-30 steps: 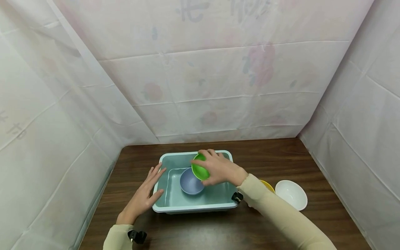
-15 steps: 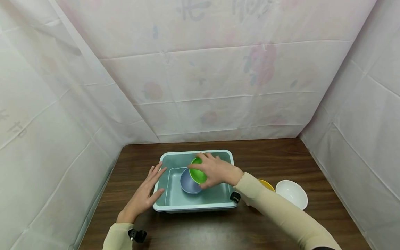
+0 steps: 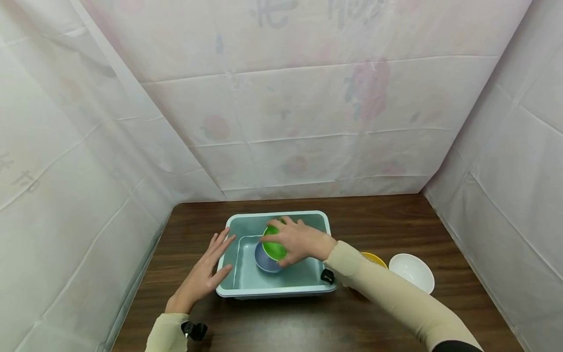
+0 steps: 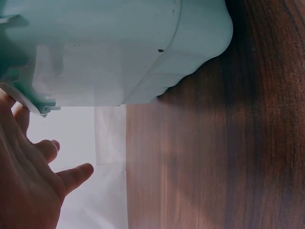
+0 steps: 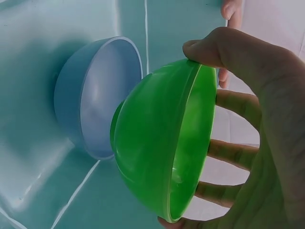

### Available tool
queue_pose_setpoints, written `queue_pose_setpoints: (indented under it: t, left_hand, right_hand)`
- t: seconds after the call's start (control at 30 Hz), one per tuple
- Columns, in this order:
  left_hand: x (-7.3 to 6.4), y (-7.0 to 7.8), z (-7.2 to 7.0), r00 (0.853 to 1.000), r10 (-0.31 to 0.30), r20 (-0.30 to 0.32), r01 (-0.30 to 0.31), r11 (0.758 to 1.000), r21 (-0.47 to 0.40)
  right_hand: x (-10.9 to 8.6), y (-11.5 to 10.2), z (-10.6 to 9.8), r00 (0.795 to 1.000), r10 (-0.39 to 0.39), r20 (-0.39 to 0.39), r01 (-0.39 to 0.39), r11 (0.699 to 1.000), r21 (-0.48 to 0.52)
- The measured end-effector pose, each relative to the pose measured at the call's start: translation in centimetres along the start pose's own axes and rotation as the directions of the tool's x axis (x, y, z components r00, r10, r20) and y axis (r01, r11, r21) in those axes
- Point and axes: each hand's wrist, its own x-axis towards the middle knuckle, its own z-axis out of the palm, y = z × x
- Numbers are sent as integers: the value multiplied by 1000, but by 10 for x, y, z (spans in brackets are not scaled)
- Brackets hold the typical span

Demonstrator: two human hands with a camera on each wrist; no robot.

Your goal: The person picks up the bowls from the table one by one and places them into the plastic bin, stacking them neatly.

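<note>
My right hand (image 3: 302, 240) grips a green bowl (image 5: 152, 138) by its rim, fingers spread around the edge. Below it, a blue-purple bowl (image 5: 109, 95) stands on the floor of a pale teal plastic basin (image 3: 276, 294). The green bowl's base overlaps the blue bowl's mouth in the right wrist view. At the basin's left side, my left hand (image 3: 203, 274) lies with straight, spread fingers, fingertips at the rim. In the left wrist view, those fingers (image 4: 72, 178) show beside the basin's outer wall.
To the right of the basin, a white bowl (image 3: 412, 273) rests on the dark wooden table (image 3: 281, 322). Next to it a yellow bowl (image 3: 374, 259) is partly hidden behind my right forearm. Pale printed sheeting (image 3: 308, 122) walls in the table at the back and sides.
My right hand has carried the green bowl left and slightly down, over the blue bowl, covering more of it. The left hand stays in place at the basin's rim.
</note>
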Motion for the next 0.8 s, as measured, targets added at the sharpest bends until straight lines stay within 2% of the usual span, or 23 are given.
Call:
queue_pose_setpoints:
  t: [0.33,0.8]
  left_hand:
    - [-2,-1,0,1000,-10,6,10,1000,-4]
    - [-4,1,-2,1000,-20,8,20,1000,-16]
  right_hand:
    - [8,-3,5,1000,-16,21,16,1000,-20]
    - [14,-5,19,999,-31,13,31,999,-23]
